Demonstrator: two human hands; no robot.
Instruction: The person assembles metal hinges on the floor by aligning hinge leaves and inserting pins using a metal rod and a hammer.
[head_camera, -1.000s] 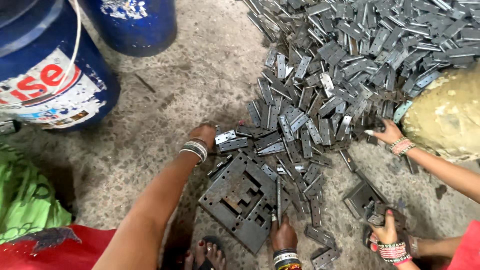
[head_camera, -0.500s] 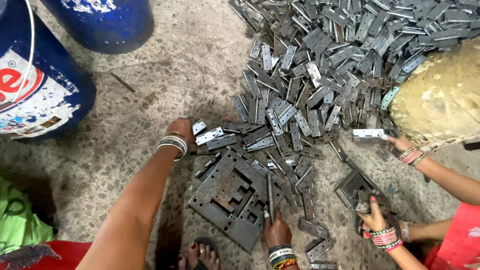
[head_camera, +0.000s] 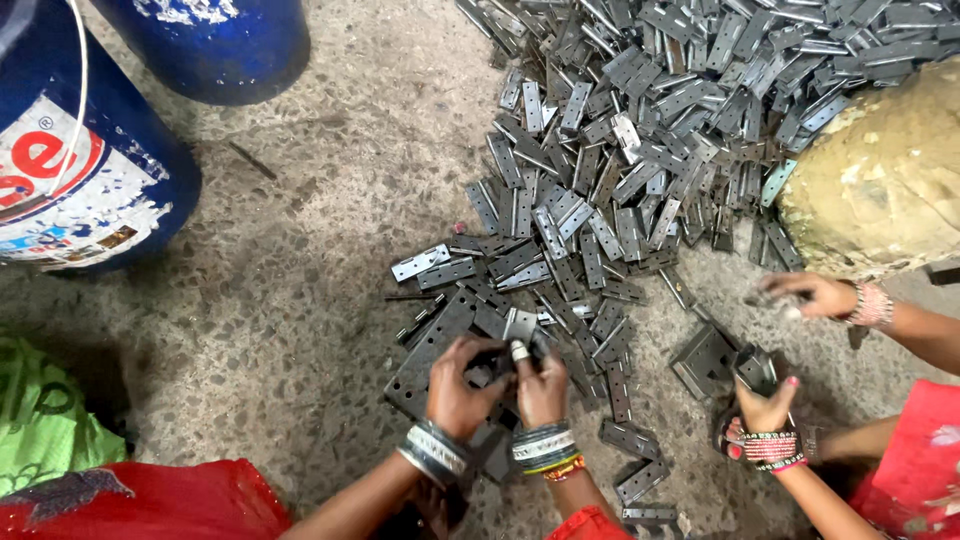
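Over a dark steel jig plate (head_camera: 432, 352), both hands (head_camera: 500, 385) pinch flat grey hinge leaves (head_camera: 520, 325).

I'm looking down at a small metalwork workshop floor: bare speckled concrete (head_camera: 300, 300), a big loose heap of grey stamped hinge plates (head_camera: 650, 130) spilled straight on it, a dark metal jig plate (head_camera: 430, 360) among them, worn blue drums (head_camera: 210, 40) alongside, and a co-worker's hand (head_camera: 815, 295) sorting pieces nearby.

light: dim, even | shadows: soft | focus: sharp | glare: slight on metal
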